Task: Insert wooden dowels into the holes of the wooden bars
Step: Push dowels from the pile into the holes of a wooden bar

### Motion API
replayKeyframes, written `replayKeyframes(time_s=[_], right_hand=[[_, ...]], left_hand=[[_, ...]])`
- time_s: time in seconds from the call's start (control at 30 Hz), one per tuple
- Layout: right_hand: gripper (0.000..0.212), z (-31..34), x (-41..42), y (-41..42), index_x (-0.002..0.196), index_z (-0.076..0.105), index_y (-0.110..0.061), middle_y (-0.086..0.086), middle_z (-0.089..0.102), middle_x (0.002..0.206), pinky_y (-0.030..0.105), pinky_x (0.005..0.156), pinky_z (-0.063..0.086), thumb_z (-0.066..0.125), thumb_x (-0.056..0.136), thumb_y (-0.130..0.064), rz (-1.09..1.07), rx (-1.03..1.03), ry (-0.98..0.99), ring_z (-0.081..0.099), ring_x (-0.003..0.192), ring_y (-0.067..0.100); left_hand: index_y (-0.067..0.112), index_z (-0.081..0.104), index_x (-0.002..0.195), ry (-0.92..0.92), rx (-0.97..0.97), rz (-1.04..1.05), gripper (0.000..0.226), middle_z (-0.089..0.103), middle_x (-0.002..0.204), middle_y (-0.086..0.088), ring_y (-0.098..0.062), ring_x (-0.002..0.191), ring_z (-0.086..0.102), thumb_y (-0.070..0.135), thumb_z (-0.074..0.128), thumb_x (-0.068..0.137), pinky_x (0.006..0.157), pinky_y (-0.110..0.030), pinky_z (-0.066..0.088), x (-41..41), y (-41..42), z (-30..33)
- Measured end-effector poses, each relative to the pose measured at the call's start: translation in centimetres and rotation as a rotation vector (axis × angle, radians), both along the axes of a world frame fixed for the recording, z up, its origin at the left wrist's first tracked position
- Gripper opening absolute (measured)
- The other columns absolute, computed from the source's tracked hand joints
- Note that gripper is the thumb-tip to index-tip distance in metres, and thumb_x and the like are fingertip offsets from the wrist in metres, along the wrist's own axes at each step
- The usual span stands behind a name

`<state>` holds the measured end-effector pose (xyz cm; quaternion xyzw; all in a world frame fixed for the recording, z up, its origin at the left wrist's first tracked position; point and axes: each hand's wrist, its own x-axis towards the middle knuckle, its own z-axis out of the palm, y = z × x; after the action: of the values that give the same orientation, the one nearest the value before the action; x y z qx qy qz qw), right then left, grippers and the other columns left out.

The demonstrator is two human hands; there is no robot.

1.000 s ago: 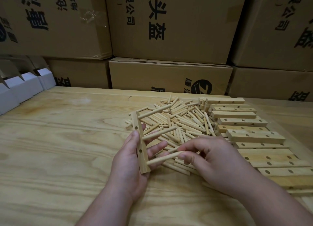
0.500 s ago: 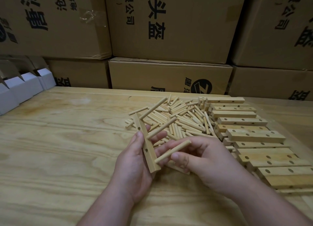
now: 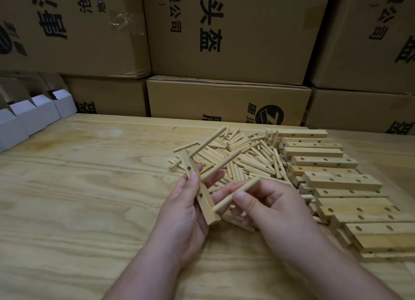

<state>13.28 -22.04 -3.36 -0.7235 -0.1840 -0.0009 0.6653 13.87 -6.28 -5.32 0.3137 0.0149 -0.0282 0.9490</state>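
From my feed I see two bare forearms coming up from the bottom edge, with no sleeve, glove, watch or ring on either. My left hand (image 3: 186, 212) and my right hand (image 3: 276, 212) are both uncovered to the fingertips. The nails I can make out are short and unpainted. No cloth shows at either wrist.

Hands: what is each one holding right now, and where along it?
Left hand grips the bar around its middle. Right hand pinches a dowel near its middle.
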Motion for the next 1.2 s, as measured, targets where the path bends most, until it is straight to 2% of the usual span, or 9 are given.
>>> replayKeyframes(time_s=[0.1, 0.2, 0.3, 0.43, 0.57, 0.67, 0.9, 1.07, 1.2], right_hand=[[0.009, 0.0, -0.2, 0.1, 0.096, 0.070, 0.003, 0.006, 0.079, 0.087, 0.011, 0.062, 0.051, 0.061, 0.095, 0.003, 0.006, 0.009, -0.009, 0.071, 0.071, 0.005], [0.014, 0.1, 0.0, 0.0, 0.093, 0.076, -0.007, 0.002, 0.079, 0.087, 0.013, 0.060, 0.050, 0.063, 0.095, -0.003, -0.007, -0.029, 0.029, 0.069, 0.070, 0.004], [0.024, 0.1, 0.1, -0.1, 0.083, 0.080, -0.024, 0.000, 0.077, 0.079, 0.015, 0.059, 0.051, 0.068, 0.092, -0.005, -0.028, -0.037, 0.045, 0.069, 0.068, 0.005], [0.015, 0.2, 0.2, -0.5, 0.085, 0.080, -0.020, 0.006, 0.075, 0.076, 0.017, 0.060, 0.053, 0.073, 0.088, -0.007, -0.009, -0.050, 0.057, 0.069, 0.069, 0.010], [0.026, 0.8, 0.2, -0.8, 0.084, 0.080, -0.025, -0.002, 0.078, 0.081, 0.015, 0.060, 0.053, 0.072, 0.088, -0.001, 0.059, -0.058, 0.046, 0.071, 0.073, 0.005], [0.022, 1.1, 0.1, -1.0, 0.086, 0.081, -0.019, -0.001, 0.078, 0.081, 0.014, 0.061, 0.054, 0.071, 0.088, 0.000, 0.116, -0.034, 0.082, 0.072, 0.073, 0.004], [0.003, 0.4, 0.3, -1.0, 0.086, 0.077, -0.008, 0.012, 0.073, 0.072, 0.024, 0.059, 0.056, 0.074, 0.087, -0.008, -0.014, -0.067, 0.108, 0.069, 0.064, 0.015], [0.009, 0.0, 0.3, -0.8, 0.091, 0.069, 0.002, 0.013, 0.073, 0.073, 0.027, 0.058, 0.057, 0.070, 0.090, -0.007, -0.020, -0.008, 0.182, 0.071, 0.067, 0.020], [0.021, 0.0, 0.4, -0.6, 0.082, 0.058, 0.000, 0.015, 0.072, 0.068, 0.027, 0.057, 0.057, 0.068, 0.091, -0.015, -0.048, 0.035, 0.207, 0.073, 0.066, 0.023]], left_hand=[[0.012, 0.052, 0.135, 0.025, 0.032, -0.044, 0.036, 0.073, 0.115, -0.021, -0.041, 0.095, 0.074, 0.028, 0.045, 0.104, 0.060, -0.040, 0.063, 0.0, 0.1, -0.2], [0.014, 0.051, 0.135, 0.021, 0.066, -0.038, 0.035, 0.073, 0.117, -0.018, -0.042, 0.099, 0.073, 0.029, 0.045, 0.104, 0.070, -0.044, 0.064, 0.1, 0.2, -0.4], [0.012, 0.050, 0.134, 0.014, 0.050, 0.002, 0.036, 0.073, 0.116, -0.019, -0.043, 0.101, 0.072, 0.027, 0.048, 0.101, 0.069, -0.043, 0.063, 0.1, 0.1, -0.4], [0.012, 0.052, 0.133, 0.018, 0.044, 0.004, 0.039, 0.073, 0.116, -0.020, -0.042, 0.102, 0.072, 0.027, 0.052, 0.097, 0.070, -0.043, 0.063, 0.2, 0.1, -0.5], [0.013, 0.054, 0.133, 0.008, 0.056, -0.018, 0.046, 0.073, 0.118, -0.020, -0.043, 0.104, 0.071, 0.029, 0.058, 0.089, 0.068, -0.043, 0.063, 0.2, 0.2, -0.6], [0.014, 0.055, 0.132, 0.002, 0.072, -0.025, 0.047, 0.073, 0.117, -0.019, -0.041, 0.104, 0.072, 0.030, 0.060, 0.088, 0.066, -0.040, 0.062, 0.2, 0.2, -0.7], [0.016, 0.056, 0.133, -0.007, 0.057, -0.057, 0.047, 0.073, 0.119, -0.018, -0.040, 0.105, 0.072, 0.028, 0.061, 0.088, 0.071, -0.043, 0.063, 0.3, 0.3, -0.9], [0.020, 0.056, 0.134, -0.034, 0.036, -0.059, 0.048, 0.072, 0.121, -0.018, -0.039, 0.106, 0.071, 0.026, 0.062, 0.087, 0.073, -0.044, 0.062, 0.3, 0.4, -0.9], [0.027, 0.055, 0.137, -0.098, 0.023, -0.121, 0.044, 0.068, 0.128, -0.020, -0.039, 0.117, 0.067, 0.023, 0.060, 0.093, 0.076, -0.049, 0.060, 0.3, 0.5, -1.3]])
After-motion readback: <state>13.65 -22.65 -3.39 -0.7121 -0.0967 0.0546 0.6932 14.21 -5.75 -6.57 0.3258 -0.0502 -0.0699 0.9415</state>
